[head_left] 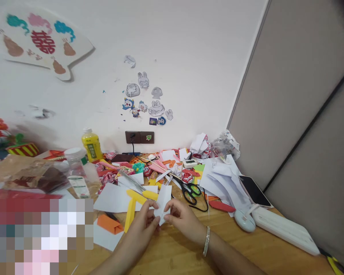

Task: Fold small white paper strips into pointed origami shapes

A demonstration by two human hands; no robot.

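White paper [164, 194], pinched by the fingers of left hand [147, 221] and right hand [182, 218], extends beyond them, seemingly creased, folding unfinished.

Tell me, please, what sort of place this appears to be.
Probably a paper-craft table, perhaps at home: a creased white paper piece is held over a light-brown wooden table, with black-handled scissors and folded yellow paper strips lying nearby.
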